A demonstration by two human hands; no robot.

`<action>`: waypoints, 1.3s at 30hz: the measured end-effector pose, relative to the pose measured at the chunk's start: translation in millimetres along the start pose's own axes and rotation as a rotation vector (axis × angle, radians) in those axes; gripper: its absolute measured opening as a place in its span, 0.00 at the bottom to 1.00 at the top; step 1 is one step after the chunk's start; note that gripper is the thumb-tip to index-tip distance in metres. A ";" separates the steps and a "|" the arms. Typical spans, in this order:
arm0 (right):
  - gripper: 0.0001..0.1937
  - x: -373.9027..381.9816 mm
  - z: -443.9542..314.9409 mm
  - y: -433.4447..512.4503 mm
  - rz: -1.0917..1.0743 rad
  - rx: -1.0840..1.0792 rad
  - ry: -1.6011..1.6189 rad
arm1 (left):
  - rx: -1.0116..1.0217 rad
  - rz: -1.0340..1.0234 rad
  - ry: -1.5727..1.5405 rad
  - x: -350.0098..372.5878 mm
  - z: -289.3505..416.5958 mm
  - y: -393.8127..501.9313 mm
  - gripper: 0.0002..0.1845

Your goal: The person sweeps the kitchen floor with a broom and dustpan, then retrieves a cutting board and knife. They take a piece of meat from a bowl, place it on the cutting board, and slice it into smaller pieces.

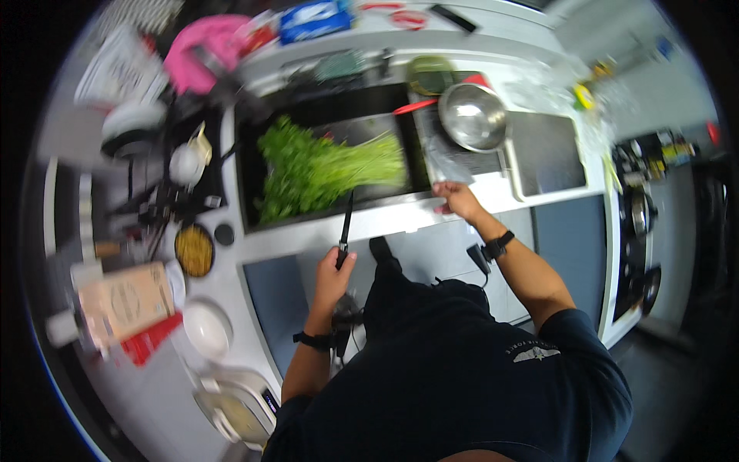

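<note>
My left hand (335, 276) is closed around the black handle of a kitchen knife (347, 222), whose dark blade points up toward the sink. A large bunch of leafy green celery (340, 167) lies in the dark sink (323, 104), leaves to the left and pale stalks to the right. My right hand (456, 199) is over the front edge of the counter, right of the sink, with its fingers partly curled. A clear plastic bag (450, 164) lies just above it; blur hides whether the fingers touch or hold anything.
A steel bowl (473, 118) and a green basket (430, 75) stand right of the sink, beside a cutting board (547, 151). On the left counter are a white bowl (208, 328), a dish of yellow food (194, 250) and a paper package (128, 300). A stove (635, 248) is far right.
</note>
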State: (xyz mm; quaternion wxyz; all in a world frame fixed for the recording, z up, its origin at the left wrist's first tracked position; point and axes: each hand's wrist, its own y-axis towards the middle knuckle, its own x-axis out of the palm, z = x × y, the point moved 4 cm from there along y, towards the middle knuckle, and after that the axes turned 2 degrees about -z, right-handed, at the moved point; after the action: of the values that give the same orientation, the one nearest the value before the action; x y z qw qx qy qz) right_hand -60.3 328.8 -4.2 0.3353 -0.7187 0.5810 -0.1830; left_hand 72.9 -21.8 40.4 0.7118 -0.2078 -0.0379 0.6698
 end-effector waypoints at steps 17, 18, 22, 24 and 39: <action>0.16 -181.2 491.4 -591.1 1.853 0.398 0.162 | 0.357 -0.934 0.118 412.6 149.5 -80.4 0.13; 0.17 -174.6 508.5 -618.7 1.885 0.465 0.036 | 0.363 -0.996 0.144 439.9 150.6 -103.0 0.13; 0.13 -174.7 546.8 -711.9 1.956 0.688 -0.224 | 0.387 -1.244 0.229 532.2 160.1 -193.7 0.13; 0.12 -190.2 557.9 -750.3 1.907 0.734 -0.344 | 0.405 -1.382 0.258 565.4 165.1 -232.5 0.11; 0.09 -261.8 625.2 -823.1 1.519 1.080 -0.894 | 0.349 -1.679 0.457 743.1 137.9 -311.7 0.11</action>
State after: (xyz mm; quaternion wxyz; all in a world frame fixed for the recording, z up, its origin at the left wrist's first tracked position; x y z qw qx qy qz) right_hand 866.6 830.4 157.8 0.8256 0.0814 0.5443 0.1243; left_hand 393.6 727.3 107.3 0.9801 -0.1287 0.0678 -0.1350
